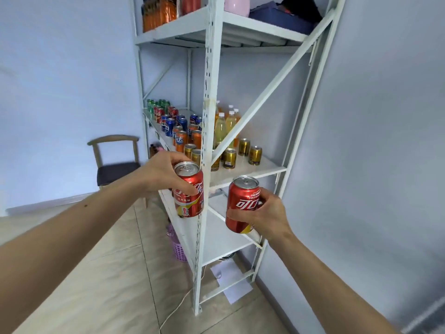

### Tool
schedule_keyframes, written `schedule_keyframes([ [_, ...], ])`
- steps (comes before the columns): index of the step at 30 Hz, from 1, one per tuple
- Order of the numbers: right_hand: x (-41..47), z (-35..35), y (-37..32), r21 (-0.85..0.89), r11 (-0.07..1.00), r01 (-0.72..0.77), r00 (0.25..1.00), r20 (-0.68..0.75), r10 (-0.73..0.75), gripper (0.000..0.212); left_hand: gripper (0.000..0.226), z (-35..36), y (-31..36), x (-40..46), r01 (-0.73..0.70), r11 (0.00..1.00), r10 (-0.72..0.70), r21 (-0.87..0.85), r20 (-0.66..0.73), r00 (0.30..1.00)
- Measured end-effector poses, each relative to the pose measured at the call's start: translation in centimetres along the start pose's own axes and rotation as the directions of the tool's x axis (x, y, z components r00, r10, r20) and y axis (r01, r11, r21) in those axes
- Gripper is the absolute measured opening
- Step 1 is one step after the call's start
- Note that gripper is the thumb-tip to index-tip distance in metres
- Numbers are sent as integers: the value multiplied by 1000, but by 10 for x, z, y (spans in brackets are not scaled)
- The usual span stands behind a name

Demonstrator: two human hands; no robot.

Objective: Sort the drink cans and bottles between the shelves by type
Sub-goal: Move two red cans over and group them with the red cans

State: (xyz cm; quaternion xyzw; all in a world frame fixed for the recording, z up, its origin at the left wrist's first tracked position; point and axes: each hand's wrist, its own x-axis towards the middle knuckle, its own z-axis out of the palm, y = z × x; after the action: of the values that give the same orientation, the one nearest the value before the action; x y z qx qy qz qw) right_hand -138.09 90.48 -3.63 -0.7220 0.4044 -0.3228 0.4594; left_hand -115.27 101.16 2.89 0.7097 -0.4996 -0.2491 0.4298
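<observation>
The left hand (161,173) grips one red cola can (189,190) and the right hand (269,213) grips another red can (242,203), both upright (tabs up) in front of the white rack (209,92). Sorted cans (178,131) and bottles (226,121) crowd the middle shelf (252,168).

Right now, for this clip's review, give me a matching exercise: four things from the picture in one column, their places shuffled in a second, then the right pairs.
Things:
1. red cola can with the trophy picture
2. red cola can with white characters
3. gold cans
4. chair

Places:
A. on the middle shelf, right end
B. held in the right hand
C. on the floor, left of the rack
D. held in the left hand

Pairs: 1-D, 2-B, 3-A, 4-C
</observation>
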Motion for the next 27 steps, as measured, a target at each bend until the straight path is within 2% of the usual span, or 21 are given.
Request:
schedule_keyframes([
  [2,23,19,-6,-15,1000,10,1000,29,-9,87,53,-19,-12,14,10,1000,-11,-27,-34,999],
  [6,67,60,-22,-10,1000,7,997,83,-6,92,62,-56,-40,46,30,999,-34,-42,-96,995],
  [8,89,84,-30,-6,1000,9,994,108,-8,89,63,-79,-57,65,43,998,-49,-50,-126,991],
  [11,119,122,-42,9,1000,24,991,129,-25,81,77,-113,-84,94,27,998,-36,-64,-142,989],
  [16,182,203,-66,6,999,39,994,105,-39,76,51,-185,-132,158,-20,999,17,-26,-118,993],
  [20,237,271,-96,12,1000,8,998,69,-9,75,49,-251,-161,214,-31,999,32,9,-66,997],
  [24,289,324,-119,-2,1000,-16,1000,25,16,63,53,-310,-187,268,-27,999,28,21,-16,999],
  [27,325,356,-128,-38,999,-23,1000,-11,23,73,54,-345,-208,306,-25,1000,25,2,4,1000],
])
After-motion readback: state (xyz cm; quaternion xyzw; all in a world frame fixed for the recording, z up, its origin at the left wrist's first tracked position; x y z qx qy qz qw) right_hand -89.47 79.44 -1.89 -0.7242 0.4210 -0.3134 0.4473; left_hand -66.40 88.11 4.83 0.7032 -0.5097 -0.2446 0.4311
